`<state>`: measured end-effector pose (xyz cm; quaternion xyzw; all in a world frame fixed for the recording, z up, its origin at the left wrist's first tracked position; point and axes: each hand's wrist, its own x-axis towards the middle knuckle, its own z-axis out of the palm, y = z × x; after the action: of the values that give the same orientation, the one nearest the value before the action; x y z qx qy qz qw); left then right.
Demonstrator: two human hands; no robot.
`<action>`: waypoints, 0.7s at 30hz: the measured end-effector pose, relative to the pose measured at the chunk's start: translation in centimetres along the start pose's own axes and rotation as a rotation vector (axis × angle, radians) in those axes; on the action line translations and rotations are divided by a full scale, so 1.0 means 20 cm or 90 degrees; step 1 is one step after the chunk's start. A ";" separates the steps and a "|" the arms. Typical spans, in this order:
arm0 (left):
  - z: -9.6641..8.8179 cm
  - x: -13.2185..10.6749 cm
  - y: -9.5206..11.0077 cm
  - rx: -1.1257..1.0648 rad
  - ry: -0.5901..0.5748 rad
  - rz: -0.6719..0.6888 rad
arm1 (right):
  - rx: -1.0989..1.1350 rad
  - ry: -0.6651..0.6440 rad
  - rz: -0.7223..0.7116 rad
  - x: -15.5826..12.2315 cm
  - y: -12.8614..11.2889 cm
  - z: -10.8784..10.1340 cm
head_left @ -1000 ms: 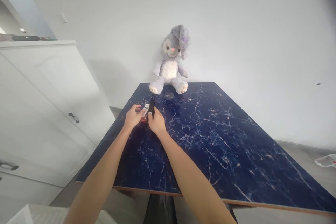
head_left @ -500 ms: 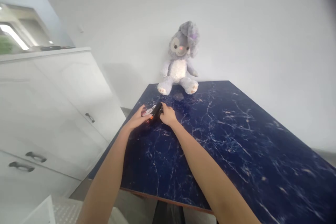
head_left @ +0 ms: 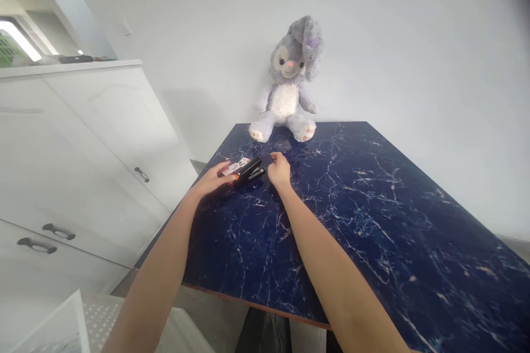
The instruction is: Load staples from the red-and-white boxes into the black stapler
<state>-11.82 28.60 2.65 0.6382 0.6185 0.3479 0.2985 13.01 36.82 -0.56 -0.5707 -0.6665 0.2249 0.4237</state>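
A black stapler (head_left: 249, 171) with an orange spot at its near end lies slanted on the blue marbled table. Against its left side is a small red-and-white box (head_left: 237, 166). My left hand (head_left: 212, 178) grips the stapler's near end and the box, thumb on the near side and fingers at the far side. Just right of the stapler's far end is my right hand (head_left: 280, 170), apart from it, fingers partly curled with a gap between thumb and index finger. I see nothing in it.
A grey plush rabbit (head_left: 285, 88) sits at the table's (head_left: 351, 193) back edge against the wall. White cabinets (head_left: 95, 143) with dark handles stand to the left. A white perforated container (head_left: 99, 314) is below the table's near left corner.
My right hand has let go of the stapler and moved right. The stapler now shows more fully, its far end turned right. My left hand stays on it; the view has shifted slightly.
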 end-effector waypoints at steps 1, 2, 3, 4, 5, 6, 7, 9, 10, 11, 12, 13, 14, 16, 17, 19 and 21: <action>0.00 0.00 0.00 0.000 0.001 -0.004 | 0.003 0.005 0.006 0.00 0.00 -0.01; 0.00 -0.01 0.01 -0.003 -0.001 -0.008 | 0.007 0.005 0.007 0.00 0.01 -0.01; 0.00 -0.01 0.01 -0.007 -0.004 -0.011 | 0.012 0.000 0.003 0.00 0.01 -0.01; 0.00 -0.01 0.01 -0.012 -0.007 -0.012 | 0.016 -0.008 -0.005 0.00 0.01 -0.01; 0.00 -0.01 0.01 -0.016 -0.009 -0.012 | 0.019 -0.016 -0.013 -0.01 0.00 -0.01; 0.00 -0.01 0.01 -0.019 -0.008 -0.012 | 0.020 -0.021 -0.020 -0.01 0.00 -0.01; 0.00 -0.01 0.02 -0.020 -0.004 -0.012 | 0.018 -0.021 -0.023 -0.02 0.00 -0.01; 0.00 -0.01 0.03 -0.022 -0.002 -0.012 | 0.007 -0.002 -0.011 -0.03 0.00 -0.02; 0.00 -0.02 0.04 -0.025 -0.010 -0.013 | -0.001 0.014 0.001 -0.03 0.00 -0.02; 0.00 -0.02 0.05 -0.028 -0.022 -0.013 | -0.009 0.028 0.010 -0.03 0.00 -0.03; 0.00 -0.03 0.05 -0.027 -0.030 -0.014 | -0.016 0.037 0.012 -0.04 0.00 -0.04; 0.00 -0.03 0.05 -0.022 -0.033 -0.015 | -0.022 0.039 0.006 -0.04 0.00 -0.04; -0.01 -0.03 0.05 -0.016 -0.027 -0.016 | -0.025 0.035 -0.006 -0.05 -0.01 -0.04; -0.01 -0.03 0.03 -0.005 0.004 -0.021 | -0.045 0.009 -0.049 -0.07 -0.02 -0.04; -0.01 -0.03 0.02 -0.004 0.022 -0.024 | -0.067 -0.006 -0.073 -0.07 -0.02 -0.03; -0.02 -0.01 0.00 -0.009 0.061 -0.028 | -0.131 -0.023 -0.121 -0.09 -0.03 -0.02; -0.02 0.00 -0.01 -0.018 0.116 -0.028 | -0.196 -0.018 -0.162 -0.10 -0.04 -0.02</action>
<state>-12.19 28.62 2.65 0.5858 0.6521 0.4067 0.2572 12.97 34.55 -0.38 -0.5366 -0.7659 0.0729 0.3467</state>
